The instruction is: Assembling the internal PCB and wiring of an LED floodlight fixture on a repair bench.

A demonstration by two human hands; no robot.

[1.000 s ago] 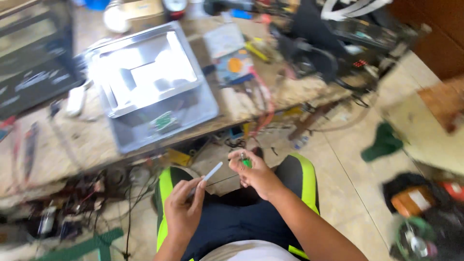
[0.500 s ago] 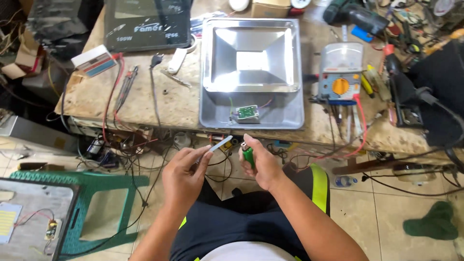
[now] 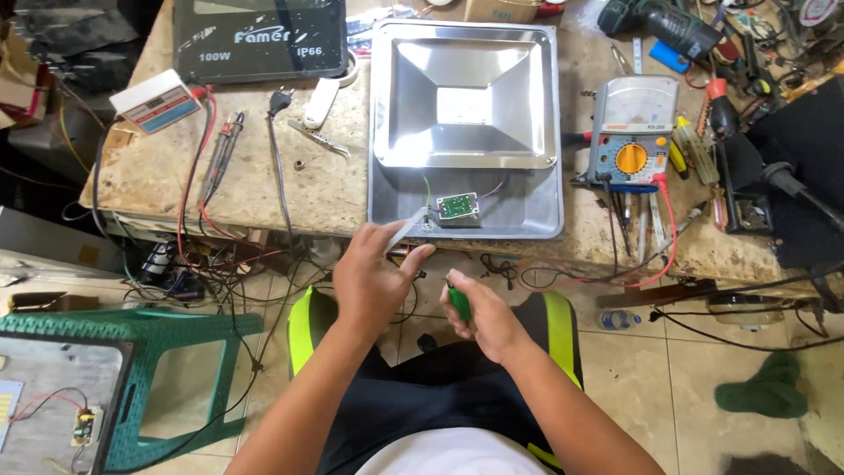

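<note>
My left hand pinches a slim white tube whose tip reaches the near rim of a grey floodlight housing on the bench. A small green circuit board with thin wires lies in the housing just beyond the tip, below a shiny square reflector. My right hand is closed on a green-handled tool, held below the bench edge over my lap; its tip is hidden.
An analogue multimeter with red leads sits right of the housing. A black floodlight, a white meter box and test probes lie left. A green plastic stool stands at my left. Tangled cables hang under the bench.
The view has swung to centre on the housing and closed in. My left hand has risen toward the bench, bringing the white tube's tip to the housing rim. My right hand keeps the green tool.
</note>
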